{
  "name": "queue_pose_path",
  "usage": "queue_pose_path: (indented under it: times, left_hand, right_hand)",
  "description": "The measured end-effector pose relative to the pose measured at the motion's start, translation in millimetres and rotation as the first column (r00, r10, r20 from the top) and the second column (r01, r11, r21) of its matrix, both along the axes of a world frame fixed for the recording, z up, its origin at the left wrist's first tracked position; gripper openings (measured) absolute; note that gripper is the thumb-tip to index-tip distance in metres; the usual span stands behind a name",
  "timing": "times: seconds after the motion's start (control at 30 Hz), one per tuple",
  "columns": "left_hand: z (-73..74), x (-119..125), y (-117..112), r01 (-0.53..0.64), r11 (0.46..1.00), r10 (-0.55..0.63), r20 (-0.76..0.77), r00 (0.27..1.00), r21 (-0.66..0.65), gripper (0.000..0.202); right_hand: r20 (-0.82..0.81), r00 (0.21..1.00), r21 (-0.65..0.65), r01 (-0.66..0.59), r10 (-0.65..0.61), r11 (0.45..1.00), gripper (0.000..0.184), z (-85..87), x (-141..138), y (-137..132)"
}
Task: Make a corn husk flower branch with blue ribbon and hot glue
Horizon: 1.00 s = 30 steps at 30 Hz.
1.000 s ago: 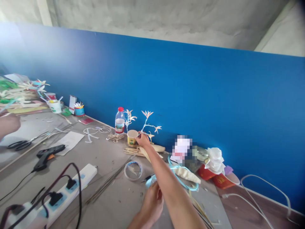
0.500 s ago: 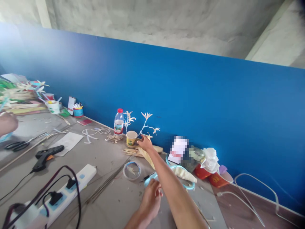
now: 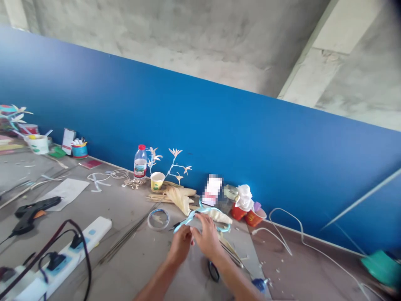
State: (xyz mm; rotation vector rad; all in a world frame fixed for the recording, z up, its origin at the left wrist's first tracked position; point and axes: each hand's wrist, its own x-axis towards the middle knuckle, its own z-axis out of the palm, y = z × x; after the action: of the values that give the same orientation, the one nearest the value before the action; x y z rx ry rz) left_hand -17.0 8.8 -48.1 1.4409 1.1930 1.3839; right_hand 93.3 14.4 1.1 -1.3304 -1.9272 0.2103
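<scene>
My two hands are close together above the grey table, in the lower middle. The fingers of my left hand are curled and pinched; what is between them is too small or hidden to make out. Just right of it is my right hand, its fingers partly stretched and apart, thumb towards the left hand; I see nothing held in it. Right behind the hands lies a light blue loop of strip, with a pale husk piece by it. Dry corn husk lies farther back, near a paper cup and white-flowered branches.
A roll of clear tape and thin wires lie left of the hands. A glue gun and a power strip are farther left. Scissors show beside my right forearm. A bottle and red cups stand along the blue partition.
My right hand has drawn back from the flowered branches by the cup to beside my left hand. The view has turned right, and the other person's hand at the left has left the picture.
</scene>
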Motion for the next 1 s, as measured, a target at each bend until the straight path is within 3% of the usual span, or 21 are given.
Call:
queue_pose_path:
  times: [0.13, 0.23, 0.33, 0.47, 0.57, 0.73, 0.9, 1.0]
  left_hand:
    - [7.7, -0.4, -4.7, 0.095, 0.994, -0.096, 0.0, 0.995, -0.055, 0.015]
    - [19.0, 1.4, -10.8, 0.079, 0.995, -0.079, -0.003, 0.997, -0.064, 0.013]
    - [36.1, 7.4, -19.1, 0.102, 0.993, -0.099, 0.042, 0.994, -0.067, 0.013]
    - [62.0, 21.5, -33.7, 0.261, 0.963, -0.251, 0.119, 0.961, -0.073, 0.019]
    - [71.8, 31.8, -46.1, 0.35, 0.934, -0.324, 0.252, 0.912, -0.066, 0.026]
    - [57.6, 39.0, -60.8, 0.526, 0.848, -0.43, 0.496, 0.755, -0.067, 0.035]
    - [39.7, 36.4, -58.6, 0.526, 0.841, -0.434, 0.42, 0.797, -0.129, 0.04]
    - [38.3, 34.9, -54.4, 0.515, 0.842, -0.442, 0.342, 0.829, -0.162, 0.043]
  right_hand:
    - [-0.139, 0.99, 0.04, 0.034, -0.028, 0.999, 0.032, -5.3, 37.7, -59.2]
    - [-0.241, 0.968, 0.071, 0.085, -0.066, 0.994, 0.026, -3.0, 50.2, -82.9]
    - [-0.324, 0.943, 0.068, 0.108, -0.081, 0.992, 0.021, 3.0, 54.7, -89.0]
    - [-0.417, 0.905, 0.039, 0.112, -0.086, 0.993, 0.022, 10.1, 55.1, -84.5]
    - [-0.489, 0.869, 0.002, 0.084, -0.072, 0.996, 0.025, 12.7, 51.4, -82.8]
    - [-0.582, 0.812, -0.014, -0.069, 0.048, 0.997, 0.023, 13.9, 46.7, -88.1]
    - [-0.62, 0.766, -0.055, -0.261, 0.172, 0.964, 0.019, 13.7, 55.8, -90.3]
    - [-0.685, 0.712, -0.161, -0.353, 0.153, 0.922, 0.021, 13.6, 60.8, -89.7]
